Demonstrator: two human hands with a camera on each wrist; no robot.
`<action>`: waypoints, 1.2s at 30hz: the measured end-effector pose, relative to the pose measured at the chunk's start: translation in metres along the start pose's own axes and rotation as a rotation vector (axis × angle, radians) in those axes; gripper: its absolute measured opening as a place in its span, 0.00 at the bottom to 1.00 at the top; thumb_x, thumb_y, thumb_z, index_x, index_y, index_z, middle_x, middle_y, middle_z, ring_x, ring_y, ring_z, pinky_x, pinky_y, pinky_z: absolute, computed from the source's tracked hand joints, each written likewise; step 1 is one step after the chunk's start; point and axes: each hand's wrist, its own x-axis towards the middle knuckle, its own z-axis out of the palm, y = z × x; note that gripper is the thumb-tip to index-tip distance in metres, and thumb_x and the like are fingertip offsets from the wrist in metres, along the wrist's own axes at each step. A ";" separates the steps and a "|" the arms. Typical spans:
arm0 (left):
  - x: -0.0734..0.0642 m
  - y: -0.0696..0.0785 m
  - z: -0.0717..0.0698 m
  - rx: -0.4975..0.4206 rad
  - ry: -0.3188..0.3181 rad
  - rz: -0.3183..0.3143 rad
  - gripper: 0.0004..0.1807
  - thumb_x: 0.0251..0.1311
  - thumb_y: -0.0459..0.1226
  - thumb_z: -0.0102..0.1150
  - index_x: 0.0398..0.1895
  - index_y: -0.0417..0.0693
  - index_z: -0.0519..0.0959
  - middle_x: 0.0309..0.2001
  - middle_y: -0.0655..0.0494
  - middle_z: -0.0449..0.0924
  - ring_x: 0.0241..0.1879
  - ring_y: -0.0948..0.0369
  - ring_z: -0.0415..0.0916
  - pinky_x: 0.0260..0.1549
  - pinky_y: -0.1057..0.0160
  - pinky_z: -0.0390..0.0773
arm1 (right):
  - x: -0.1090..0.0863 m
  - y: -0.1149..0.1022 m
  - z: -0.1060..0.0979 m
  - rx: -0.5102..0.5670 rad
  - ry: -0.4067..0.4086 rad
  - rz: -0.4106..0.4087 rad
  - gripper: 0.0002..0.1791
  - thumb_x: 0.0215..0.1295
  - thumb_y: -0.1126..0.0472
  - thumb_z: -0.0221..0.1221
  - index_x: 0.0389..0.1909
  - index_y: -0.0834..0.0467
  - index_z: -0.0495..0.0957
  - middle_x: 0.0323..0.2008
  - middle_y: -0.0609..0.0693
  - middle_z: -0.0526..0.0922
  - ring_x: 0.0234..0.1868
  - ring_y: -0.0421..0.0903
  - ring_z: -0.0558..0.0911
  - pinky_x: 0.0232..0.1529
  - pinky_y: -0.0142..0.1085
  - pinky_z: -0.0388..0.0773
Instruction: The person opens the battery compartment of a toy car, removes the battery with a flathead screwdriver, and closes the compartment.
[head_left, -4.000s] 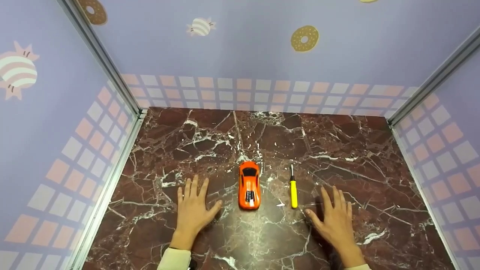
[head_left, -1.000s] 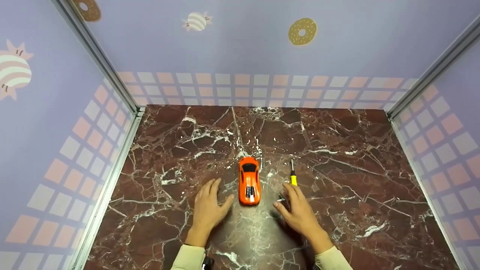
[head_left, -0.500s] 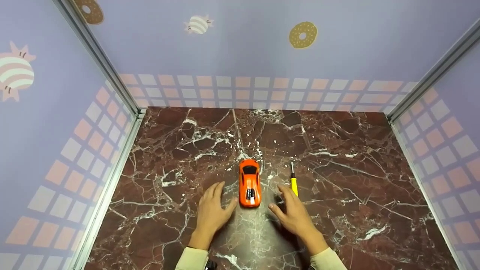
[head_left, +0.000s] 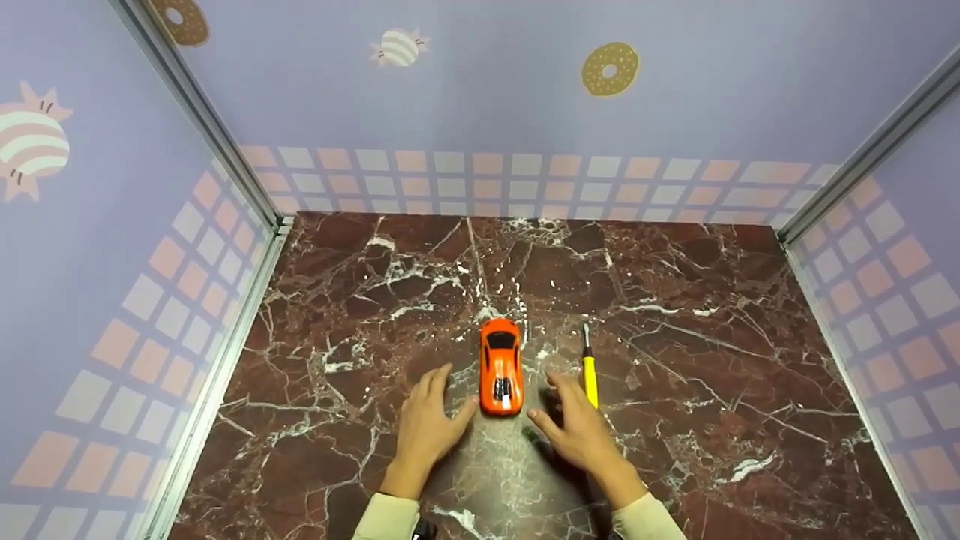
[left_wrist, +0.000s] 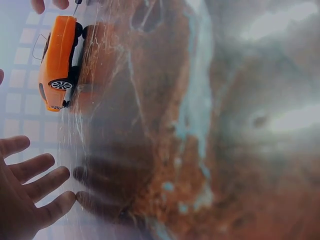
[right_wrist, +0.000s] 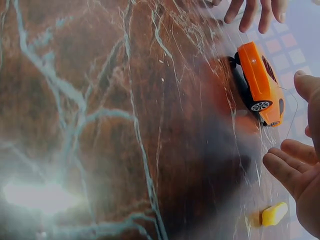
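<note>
An orange toy car [head_left: 501, 375] with dark windows stands on its wheels in the middle of the table. Just to its left, my left hand [head_left: 429, 424] has its fingers loosely extended, thumb near the car's rear; contact is not plain. My right hand [head_left: 577, 431] is on the car's other side, apart from it, thumb and fingers spread. Right beside that hand lies a screwdriver [head_left: 589, 375] with a yellow handle and metal shaft pointing away; the hand covers none or little of it. Both wrist views show the car [left_wrist: 57, 62] upright between the hands.
The table [head_left: 697, 315] has a dark red marble pattern with white veins. Lilac panels close it in at the back [head_left: 487, 97], left [head_left: 112, 247] and right [head_left: 900, 277], with metal frame strips at their corners.
Both hands lay flat and farther apart four seconds ago; they have come inward toward the car. Lately the right hand has shifted slightly left, uncovering more of the screwdriver's handle. Car and screwdriver stay put.
</note>
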 end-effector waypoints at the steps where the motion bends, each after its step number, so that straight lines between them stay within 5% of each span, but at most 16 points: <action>1: 0.000 0.001 0.000 0.000 -0.001 0.000 0.43 0.60 0.61 0.62 0.75 0.52 0.68 0.69 0.47 0.72 0.65 0.45 0.72 0.63 0.38 0.70 | 0.000 0.000 0.000 0.010 -0.002 0.003 0.39 0.67 0.47 0.66 0.73 0.59 0.65 0.64 0.59 0.77 0.60 0.58 0.81 0.62 0.55 0.76; 20: 0.005 0.011 0.004 -0.099 -0.025 -0.028 0.41 0.63 0.61 0.60 0.75 0.52 0.67 0.70 0.47 0.71 0.68 0.44 0.70 0.64 0.37 0.69 | 0.004 -0.012 0.009 0.039 -0.058 0.055 0.42 0.66 0.41 0.65 0.75 0.58 0.64 0.64 0.58 0.78 0.62 0.57 0.79 0.64 0.56 0.74; 36: 0.009 0.015 0.005 -0.172 -0.029 -0.013 0.40 0.63 0.59 0.61 0.74 0.50 0.68 0.69 0.46 0.73 0.66 0.44 0.72 0.62 0.38 0.72 | 0.007 -0.013 0.016 0.080 -0.054 0.030 0.40 0.67 0.43 0.65 0.73 0.59 0.66 0.60 0.60 0.79 0.54 0.55 0.83 0.54 0.50 0.81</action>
